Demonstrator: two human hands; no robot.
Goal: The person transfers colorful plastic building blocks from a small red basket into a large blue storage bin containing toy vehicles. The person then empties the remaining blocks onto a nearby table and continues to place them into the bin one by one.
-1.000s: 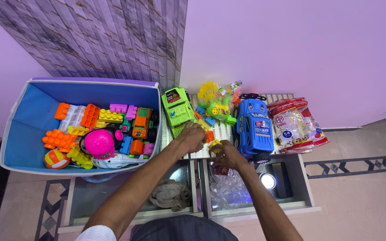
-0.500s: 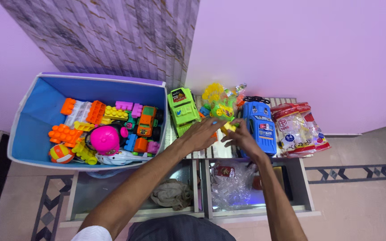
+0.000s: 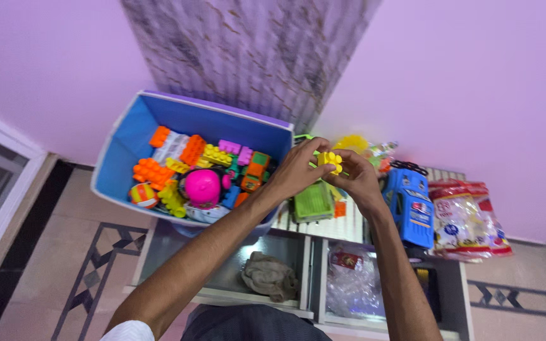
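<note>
Both hands have risen off the toy-strewn shelf since half a second ago and now meet in the air above the green truck (image 3: 313, 201). Between them sits a yellow block (image 3: 330, 160), pinched by the left hand (image 3: 298, 172) from nine o'clock and the right hand (image 3: 356, 179) from three o'clock, fingertips closed on it. Its long axis runs roughly nine to three, studs facing up. At nine o'clock lies the blue toy bin (image 3: 135, 143); at four o'clock, the blue car (image 3: 408, 207).

green truck (image 3: 314, 201) half hidden — behind hands
</note>
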